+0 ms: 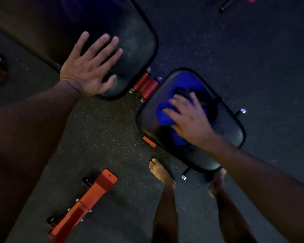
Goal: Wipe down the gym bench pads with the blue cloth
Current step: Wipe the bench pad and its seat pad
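The left hand (pixel 88 67) lies flat and spread wide on the near corner of the back pad (pixel 130 41), fingers splayed, thumb over the pad's edge, holding nothing. The right hand (pixel 188 118) presses palm-down on the blue cloth (pixel 165 113), which is bunched on the seat pad (pixel 226 130); the fingers curl over the cloth's top and the cloth shows beside and below the hand. Whether the fingers grip the cloth or only press it cannot be told. Something dark lies just beyond the fingertips; it is too dim to identify. Both pads are black and sit apart, joined by a red frame (pixel 146 85) between them. Two bare feet stand on the speckled floor (pixel 104 128), the left foot (pixel 161 170) just beside the seat pad. An orange bar (pixel 93 190) lies on the floor at lower left.
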A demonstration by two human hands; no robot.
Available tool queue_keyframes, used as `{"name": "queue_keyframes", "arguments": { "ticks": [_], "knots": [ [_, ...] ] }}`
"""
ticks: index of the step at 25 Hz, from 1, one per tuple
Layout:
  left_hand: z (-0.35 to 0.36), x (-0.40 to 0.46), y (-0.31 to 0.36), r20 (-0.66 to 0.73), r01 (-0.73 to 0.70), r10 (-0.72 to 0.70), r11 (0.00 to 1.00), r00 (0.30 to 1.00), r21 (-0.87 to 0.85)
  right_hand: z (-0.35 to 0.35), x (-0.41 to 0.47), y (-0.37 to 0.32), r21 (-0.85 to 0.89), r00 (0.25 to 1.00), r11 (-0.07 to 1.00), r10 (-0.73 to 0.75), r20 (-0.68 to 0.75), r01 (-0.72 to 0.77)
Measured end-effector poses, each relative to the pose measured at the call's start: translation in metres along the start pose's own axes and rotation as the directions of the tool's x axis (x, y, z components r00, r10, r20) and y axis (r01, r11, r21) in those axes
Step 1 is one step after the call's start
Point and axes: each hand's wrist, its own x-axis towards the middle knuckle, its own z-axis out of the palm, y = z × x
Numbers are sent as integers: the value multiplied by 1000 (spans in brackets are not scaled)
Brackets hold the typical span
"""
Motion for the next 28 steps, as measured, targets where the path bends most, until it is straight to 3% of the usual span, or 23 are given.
{"name": "queue_keyframes", "arguments": {
  "ticks": [2, 5, 8, 11, 14, 16, 18, 21, 22, 24, 26, 28],
  "knots": [
    [-2, 2, 3, 19, 15, -16, 999, 1000, 33, -5, 25, 33, -3, 982, 984, 180, -63, -180],
    [-14, 4, 5, 91, 36, -40, 999, 995, 40, -8, 74, 17, -54, 913, 914, 396, -98, -402],
    [-29, 10, 17, 164, 126, -136, 990, 977, 70, -14, 64, -14, -36, 980, 979, 200, 2, -200],
    [-46, 12, 89, 164, 382, -352, 899, 922, -217, -18, -14, -22, 45, 1000, 999, 12, 23, -13],
    [-48, 19, 206, 266, 456, -371, 749, 890, -480, -27, -83, 19, 164, 997, 986, 4, -80, 9],
    [-39, 23, 250, 320, 473, -356, 747, 878, -467, -27, -88, 63, 133, 994, 991, 45, -104, -31],
    [-25, 24, 260, 271, 474, -390, 756, 880, -451, -20, -63, 88, 65, 978, 983, 180, -102, -174],
    [-19, 20, 256, 222, 450, -392, 753, 893, -479, -1, -49, 40, -40, 904, 915, 388, -182, -401],
    [-20, 21, 257, 219, 449, -393, 753, 893, -481, 6, -59, 14, -38, 915, 930, 352, -198, -366],
    [-27, 25, 258, 234, 459, -395, 753, 888, -472, 18, -98, -40, 10, 991, 996, 84, -104, -83],
    [-31, 26, 259, 251, 478, -407, 744, 878, -467, 20, -133, -49, 60, 992, 990, -126, -21, 127],
    [-30, 24, 261, 252, 487, -416, 741, 873, -462, 14, -145, -7, 57, 994, 992, -107, -29, 109]
  ]
}}
